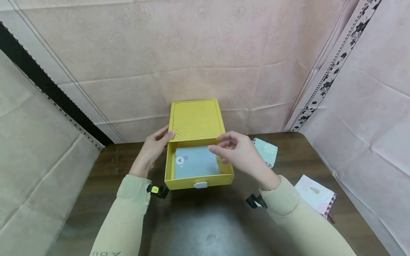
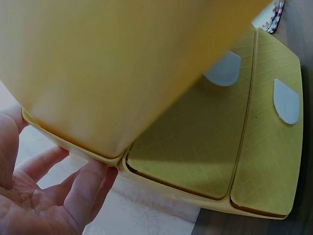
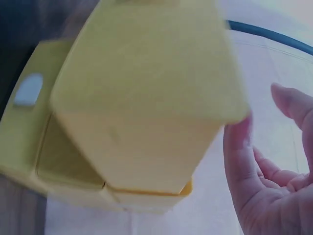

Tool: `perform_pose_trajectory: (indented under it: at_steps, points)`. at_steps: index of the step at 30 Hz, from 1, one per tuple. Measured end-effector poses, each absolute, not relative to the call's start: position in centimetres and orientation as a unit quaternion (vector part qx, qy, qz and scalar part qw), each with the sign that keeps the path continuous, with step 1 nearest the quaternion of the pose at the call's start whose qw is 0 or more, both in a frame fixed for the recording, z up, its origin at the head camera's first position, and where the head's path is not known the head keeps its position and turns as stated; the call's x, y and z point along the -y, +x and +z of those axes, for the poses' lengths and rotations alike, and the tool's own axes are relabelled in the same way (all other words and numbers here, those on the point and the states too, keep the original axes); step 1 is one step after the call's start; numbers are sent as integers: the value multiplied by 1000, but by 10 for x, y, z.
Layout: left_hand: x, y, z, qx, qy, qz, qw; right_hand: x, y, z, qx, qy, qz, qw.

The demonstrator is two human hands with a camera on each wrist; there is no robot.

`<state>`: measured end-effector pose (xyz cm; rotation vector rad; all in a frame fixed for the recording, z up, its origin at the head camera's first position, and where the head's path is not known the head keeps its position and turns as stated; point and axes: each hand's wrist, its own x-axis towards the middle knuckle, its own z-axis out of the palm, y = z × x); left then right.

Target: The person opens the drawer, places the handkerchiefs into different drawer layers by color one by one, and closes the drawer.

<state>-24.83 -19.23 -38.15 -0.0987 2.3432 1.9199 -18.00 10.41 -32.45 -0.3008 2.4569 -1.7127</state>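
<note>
Yellow and open, the drawer [image 1: 182, 183] mid-frame wants level handling (gently, I'd say), left hand [image 1: 154, 146] gripping the cabinet [image 1: 196, 121] by a corner, right hand [image 1: 238, 151] loose-fingered and empty.

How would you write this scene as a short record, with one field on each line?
Cabinet: yellow, standing on brown table
Top drawer: open
Inside: light-blue flat thing
Lower drawers: two, both closed
Left grip: holds cabinet's left side
Right grip: at drawer's right side, holding nothing
Right of cabinet: mint flat thing, white flat thing
</note>
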Motion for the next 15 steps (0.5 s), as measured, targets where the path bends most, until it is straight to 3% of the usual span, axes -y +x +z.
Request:
perform_pose_trajectory:
  at_steps: [15]
  points:
    - [193,-249,-383,-777,-34,627,55,-108,-149,-330,-771,-113,-615,119]
